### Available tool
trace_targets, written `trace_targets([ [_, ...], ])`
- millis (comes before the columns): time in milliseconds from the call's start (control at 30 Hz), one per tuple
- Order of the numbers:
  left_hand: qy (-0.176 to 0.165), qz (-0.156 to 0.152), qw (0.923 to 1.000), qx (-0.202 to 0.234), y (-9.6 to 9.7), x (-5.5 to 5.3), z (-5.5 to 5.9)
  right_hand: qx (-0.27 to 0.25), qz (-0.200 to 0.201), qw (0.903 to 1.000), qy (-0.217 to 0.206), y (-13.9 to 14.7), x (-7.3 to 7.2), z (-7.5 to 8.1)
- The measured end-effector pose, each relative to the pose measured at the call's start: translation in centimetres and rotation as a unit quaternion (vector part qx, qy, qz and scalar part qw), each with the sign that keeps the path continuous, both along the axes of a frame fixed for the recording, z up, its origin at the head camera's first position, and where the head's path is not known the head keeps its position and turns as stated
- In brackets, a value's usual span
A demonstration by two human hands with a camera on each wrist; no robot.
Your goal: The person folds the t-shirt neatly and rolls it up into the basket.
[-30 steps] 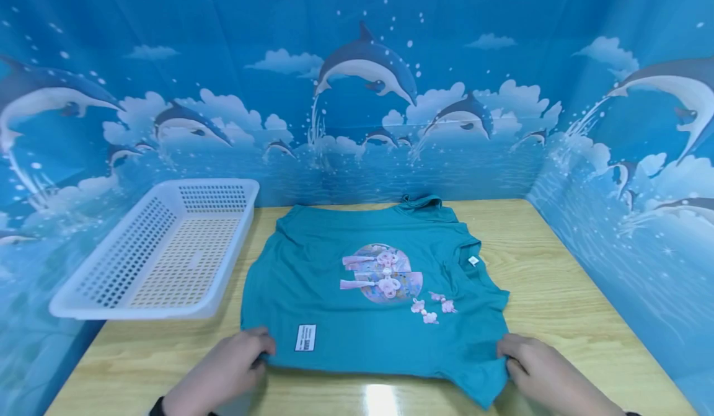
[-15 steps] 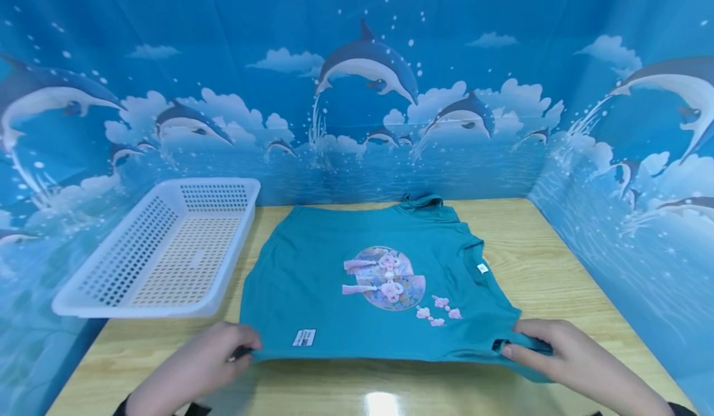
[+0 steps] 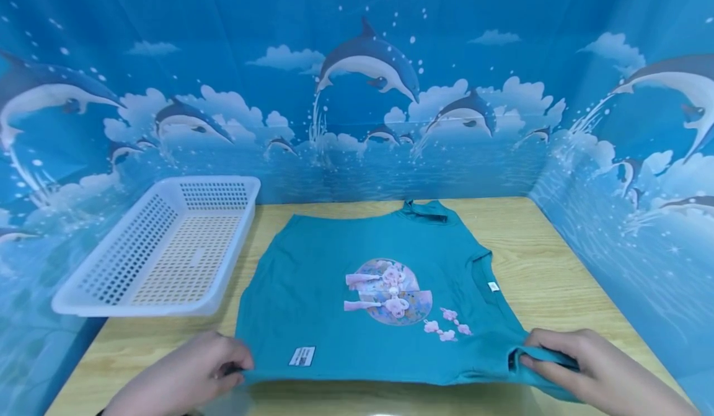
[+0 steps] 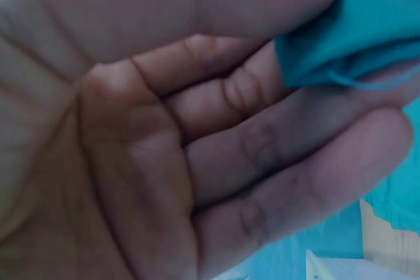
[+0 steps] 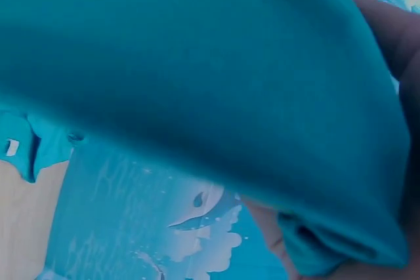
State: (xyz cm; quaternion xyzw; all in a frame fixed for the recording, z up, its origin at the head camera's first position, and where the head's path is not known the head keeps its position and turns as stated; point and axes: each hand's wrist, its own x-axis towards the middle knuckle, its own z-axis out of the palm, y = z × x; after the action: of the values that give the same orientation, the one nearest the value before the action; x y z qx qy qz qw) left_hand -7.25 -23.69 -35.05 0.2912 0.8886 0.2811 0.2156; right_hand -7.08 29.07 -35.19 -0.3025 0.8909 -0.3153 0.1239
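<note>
A teal T-shirt (image 3: 312,279) lies spread sideways on the table, its neckline toward the right and a pink-and-lilac round print (image 3: 393,292) facing up. At its near left corner my left hand (image 3: 192,369) pinches the hem; in the left wrist view the thumb presses a fold of cloth (image 4: 348,31) against the fingers. My right hand (image 3: 586,366) grips the near right part, at a sleeve, between thumb and fingers. The near edge is stretched between both hands, raised slightly off the table. In the right wrist view teal cloth (image 5: 216,90) covers most of that hand.
A white perforated plastic basket (image 3: 229,267) stands left of the shirt. Blue dolphin-printed sheeting (image 3: 334,168) walls the back and sides of the wooden table (image 3: 558,267).
My right hand has moved right and regripped, drawing the drooping corner out straight. Both hands have pulled the near edge taut, and the shirt has slid slightly toward me in the last half second.
</note>
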Motion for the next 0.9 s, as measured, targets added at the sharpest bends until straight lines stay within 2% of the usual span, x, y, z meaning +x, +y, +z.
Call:
trace_targets([
  [100, -0.027, -0.008, 0.9995, 0.014, -0.2, -0.1, 0.4, 0.009, -0.002, 0.9999, 0.008, -0.1, 0.1, 0.4],
  [133, -0.038, -0.008, 0.9990, 0.022, -0.4, -0.2, 0.5, 0.009, -0.003, 0.9997, 0.021, -0.1, 0.0, 0.5],
  [200, -0.037, -0.014, 0.9984, 0.039, -0.6, -0.7, 0.7, 0.011, -0.011, 0.9982, 0.057, -0.3, -0.3, 0.8],
  [300, -0.006, -0.013, 0.9985, 0.052, -0.9, -1.7, 1.2, 0.012, -0.019, 0.9933, 0.113, -0.4, -1.2, 1.4],
  [367, 0.014, 0.003, 0.9987, 0.049, -1.0, -2.4, 1.6, 0.019, -0.028, 0.9898, 0.139, -0.7, -1.9, 1.9],
  [500, 0.041, 0.048, 0.9979, 0.018, -0.8, -3.7, 2.3, 0.049, -0.048, 0.9808, 0.182, -1.2, -3.7, 2.9],
  [567, 0.068, 0.068, 0.9953, -0.010, -0.3, -4.5, 2.4, 0.073, -0.063, 0.9765, 0.193, -1.7, -4.8, 3.4],
  [633, 0.093, 0.097, 0.9899, -0.044, 0.5, -5.2, 2.3, 0.103, -0.077, 0.9717, 0.198, -2.2, -5.9, 3.6],
  [733, 0.151, 0.126, 0.9761, -0.093, 1.8, -6.1, 1.6, 0.132, -0.081, 0.9684, 0.195, -2.9, -8.0, 3.3],
  [833, 0.204, 0.141, 0.9617, -0.116, 2.6, -7.1, 0.3, 0.146, -0.078, 0.9677, 0.190, -3.5, -10.3, 2.0],
  [900, 0.227, 0.149, 0.9547, -0.122, 2.9, -7.9, -0.8, 0.152, -0.079, 0.9675, 0.186, -3.8, -11.9, 0.8],
])
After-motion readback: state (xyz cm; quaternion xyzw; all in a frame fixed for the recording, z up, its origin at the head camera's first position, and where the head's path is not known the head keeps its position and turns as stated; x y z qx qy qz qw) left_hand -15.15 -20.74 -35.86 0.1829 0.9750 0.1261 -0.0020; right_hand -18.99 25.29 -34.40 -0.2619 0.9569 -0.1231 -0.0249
